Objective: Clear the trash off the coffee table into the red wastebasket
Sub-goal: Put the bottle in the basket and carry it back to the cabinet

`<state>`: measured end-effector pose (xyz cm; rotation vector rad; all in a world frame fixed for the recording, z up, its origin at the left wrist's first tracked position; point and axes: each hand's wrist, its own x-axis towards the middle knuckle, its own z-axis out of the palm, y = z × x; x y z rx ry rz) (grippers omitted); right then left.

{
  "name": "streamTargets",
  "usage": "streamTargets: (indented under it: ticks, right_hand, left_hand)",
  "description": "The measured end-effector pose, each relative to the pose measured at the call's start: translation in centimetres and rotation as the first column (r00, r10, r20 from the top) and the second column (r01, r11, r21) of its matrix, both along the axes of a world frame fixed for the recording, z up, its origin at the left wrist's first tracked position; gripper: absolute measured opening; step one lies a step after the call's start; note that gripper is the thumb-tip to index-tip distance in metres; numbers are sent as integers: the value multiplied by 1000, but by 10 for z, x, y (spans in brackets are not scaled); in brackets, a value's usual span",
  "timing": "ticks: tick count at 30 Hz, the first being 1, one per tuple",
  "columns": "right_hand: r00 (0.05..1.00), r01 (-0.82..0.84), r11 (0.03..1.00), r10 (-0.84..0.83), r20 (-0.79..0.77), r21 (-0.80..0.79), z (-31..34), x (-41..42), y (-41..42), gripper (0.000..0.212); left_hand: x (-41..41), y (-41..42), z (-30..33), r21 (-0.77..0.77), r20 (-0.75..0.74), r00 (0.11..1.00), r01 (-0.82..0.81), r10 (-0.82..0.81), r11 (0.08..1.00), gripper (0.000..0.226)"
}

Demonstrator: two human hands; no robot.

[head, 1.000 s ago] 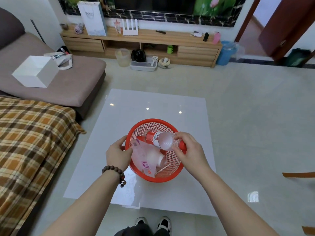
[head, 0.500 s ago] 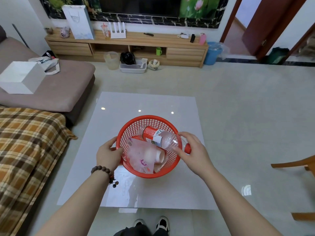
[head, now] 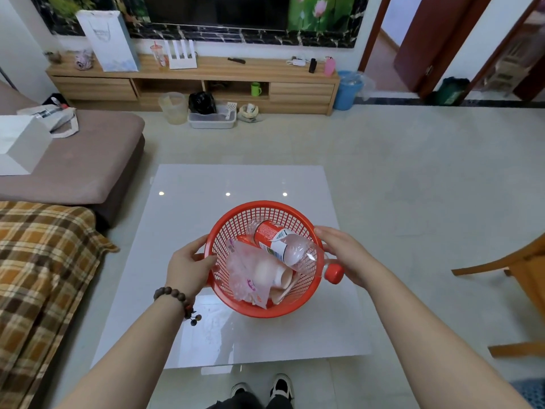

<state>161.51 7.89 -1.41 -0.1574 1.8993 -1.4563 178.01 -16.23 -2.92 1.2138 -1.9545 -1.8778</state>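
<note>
The red wastebasket (head: 265, 206) sits over the white coffee table (head: 236, 184), tilted toward me. Inside lie a clear plastic bottle (head: 283, 246) with a red label, a crumpled plastic bag (head: 244, 276) and a paper cup (head: 283, 280). The bottle's red cap sticks out over the right rim. My left hand (head: 188, 267), with a bead bracelet on the wrist, grips the left rim. Pressed against the right rim, just behind the bottle neck, is my right hand (head: 348, 255); its thumb is hidden.
A sofa with a plaid blanket (head: 38, 261) and a brown chaise (head: 79, 160) border the table on the left. A wooden chair (head: 525, 267) stands at the right. The TV cabinet (head: 206, 81) and a blue bin (head: 349, 90) are far back. My shoes (head: 265, 388) touch the table's near edge.
My right hand has let go of the bottle neck and moved onto the basket's right rim. The bottle now rests in the basket. The left hand keeps its hold on the rim.
</note>
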Motion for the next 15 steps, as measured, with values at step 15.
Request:
streamTargets:
  ticks: [15]
  right_hand:
    - [941, 338, 939, -339, -15, -58, -5, 6, 139, 22]
  left_hand:
    - [-87, 108, -9, -15, 18, 937, 348, -348, 937, 42]
